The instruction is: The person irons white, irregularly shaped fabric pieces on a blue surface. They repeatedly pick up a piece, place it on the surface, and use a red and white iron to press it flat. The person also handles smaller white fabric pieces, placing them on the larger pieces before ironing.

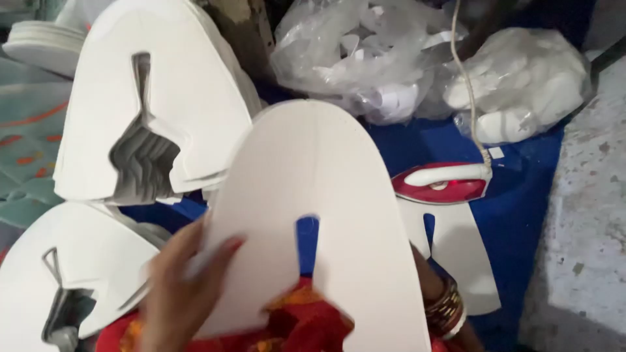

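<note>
Left grip clasps the white cut panel at its lower edge; right grip hidden behind it, can't tell. We see stacks beside us, iron parked.

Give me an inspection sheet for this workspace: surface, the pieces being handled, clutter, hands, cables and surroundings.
Surface: blue cloth-covered surface, mostly covered.
Job's things: large white slotted cut piece held up in front of the camera; two stacks of like pieces, the upper stack and the lower stack, at left; one more flat piece under the iron.
Clutter: two clear bags of white scraps at the back; red and white iron resting on the surface.
Hands: left hand grips the held piece's left edge; right hand hidden behind it, only a bangled wrist shows.
Cables: white iron cord runs up out of view.
Surroundings: grey speckled wall at right; patterned fabric at left.
</note>
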